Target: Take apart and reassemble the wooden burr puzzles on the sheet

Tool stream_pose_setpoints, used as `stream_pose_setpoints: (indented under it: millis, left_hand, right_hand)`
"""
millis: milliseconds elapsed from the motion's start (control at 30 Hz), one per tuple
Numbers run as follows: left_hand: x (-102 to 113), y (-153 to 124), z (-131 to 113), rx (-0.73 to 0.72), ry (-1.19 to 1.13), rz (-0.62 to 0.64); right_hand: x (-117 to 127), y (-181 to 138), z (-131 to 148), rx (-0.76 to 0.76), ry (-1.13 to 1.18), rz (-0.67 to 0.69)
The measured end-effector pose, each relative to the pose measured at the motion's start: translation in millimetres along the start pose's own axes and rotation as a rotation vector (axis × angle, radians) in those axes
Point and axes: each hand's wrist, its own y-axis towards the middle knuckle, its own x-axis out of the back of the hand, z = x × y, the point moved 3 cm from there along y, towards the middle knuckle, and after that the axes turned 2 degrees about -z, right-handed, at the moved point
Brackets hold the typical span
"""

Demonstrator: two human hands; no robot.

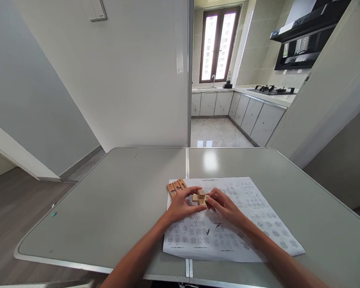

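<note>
A small burr puzzle of pale interlocking wooden blocks (201, 195) is held between my two hands, raised over a printed sheet. My left hand (183, 204) grips it from the left, thumb below and forefinger above. From the right, the fingertips of my right hand (222, 203) pinch one of its block ends. Behind my left hand lie several orange-brown wooden pieces with cut-outs (176, 186), side by side and partly covered by that hand. The instruction sheet (270, 228) carries rows of small line diagrams and spreads under both hands.
The grey folding table (123, 192) has a metal seam down its middle. Near its left edge lies a small teal bit (54, 214). Beyond the table stand a white wall panel (144, 80) and a kitchen with a gas hob (274, 90).
</note>
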Motion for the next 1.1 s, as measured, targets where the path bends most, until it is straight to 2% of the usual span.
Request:
stream_pose_setpoints:
  millis: [567, 800, 967, 1100]
  left_hand:
    - [0.9, -0.6, 2.8, 0.056, -0.1, 0.035]
    - [-3.5, 2.1, 10.7, 0.099, -0.295, 0.08]
    - [-6.3, 4.0, 16.6, 0.141, -0.492, 0.122]
    - [-5.9, 4.0, 18.0, 0.13, -0.47, 0.157]
  right_hand:
    - [-1.8, -6.8, -0.1, 0.119, -0.19, -0.023]
    - [-3.5, -6.2, 3.3, 0.267, -0.465, -0.08]
    - [-3.5, -6.8, 2.8, 0.269, -0.492, -0.138]
    - [-5.1, -7.3, 2.4, 0.272, -0.513, -0.151]
